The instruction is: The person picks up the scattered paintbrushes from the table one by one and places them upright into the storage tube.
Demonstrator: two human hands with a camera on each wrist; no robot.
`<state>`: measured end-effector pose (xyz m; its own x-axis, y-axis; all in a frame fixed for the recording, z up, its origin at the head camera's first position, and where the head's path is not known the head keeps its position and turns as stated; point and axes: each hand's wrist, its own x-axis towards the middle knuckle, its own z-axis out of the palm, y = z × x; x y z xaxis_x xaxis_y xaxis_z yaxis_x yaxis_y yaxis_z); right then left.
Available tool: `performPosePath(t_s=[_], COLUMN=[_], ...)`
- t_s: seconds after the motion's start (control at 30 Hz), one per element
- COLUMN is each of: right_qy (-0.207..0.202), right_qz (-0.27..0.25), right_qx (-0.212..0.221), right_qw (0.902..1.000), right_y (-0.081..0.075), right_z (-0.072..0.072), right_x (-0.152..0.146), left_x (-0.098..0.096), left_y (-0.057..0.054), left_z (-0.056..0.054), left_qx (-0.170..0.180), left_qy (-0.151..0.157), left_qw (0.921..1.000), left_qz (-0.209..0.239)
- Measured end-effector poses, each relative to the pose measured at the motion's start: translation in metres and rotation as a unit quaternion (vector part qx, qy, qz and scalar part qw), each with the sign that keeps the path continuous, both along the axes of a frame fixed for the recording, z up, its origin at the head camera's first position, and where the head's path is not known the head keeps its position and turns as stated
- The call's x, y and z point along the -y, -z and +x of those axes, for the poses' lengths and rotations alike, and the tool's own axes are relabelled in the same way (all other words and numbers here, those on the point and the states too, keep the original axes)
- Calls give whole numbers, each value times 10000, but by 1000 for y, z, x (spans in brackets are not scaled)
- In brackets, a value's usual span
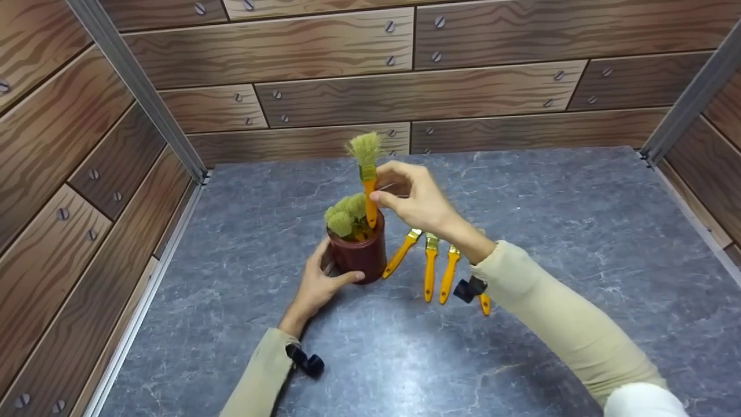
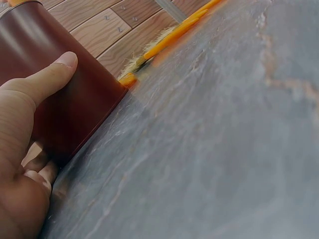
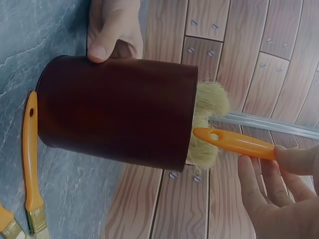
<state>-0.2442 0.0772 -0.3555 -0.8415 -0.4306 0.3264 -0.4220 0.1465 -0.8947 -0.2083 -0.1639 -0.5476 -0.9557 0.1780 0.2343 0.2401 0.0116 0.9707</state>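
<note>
The right sleeve (image 1: 567,330), pale beige, lies nearest the head camera, at the lower right. Right hand (image 1: 419,200): thumb and fingertips are closed in a pinch on the handle of the brush (image 1: 369,178). The brush has a smooth orange handle with a hole near its tip, a shiny yellowish metal ferrule and pale yellow-green bristles, splayed at the end. It is nearly upright, bristles up, handle tip at the mouth of the cup (image 1: 362,260). Left hand (image 1: 318,284): fingers curve round the cup wall, thumb laid against the near side. The cup is cylindrical, glossy and dark red-brown, and stands on the grey table (image 1: 191,301). Bristle heads (image 1: 341,220) protrude above its rim. Four loose brushes (image 1: 430,272) lie right of the cup, the leftmost just beside its base.
</note>
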Motion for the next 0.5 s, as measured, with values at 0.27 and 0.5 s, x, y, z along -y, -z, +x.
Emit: performPosePath(t_s=[0.27,0.5], right_qy=[-14,-45], right_qz=[69,60], right_qx=[-33,-61], right_qw=[10000,10000], right_y=[4,6], right_z=[-1,-2], right_x=[5,0], left_x=[0,0], left_y=[0,1], left_z=[-1,-1], left_qx=[66,24], left_qy=[61,95], left_qw=[9999,9999], left_qz=[84,94])
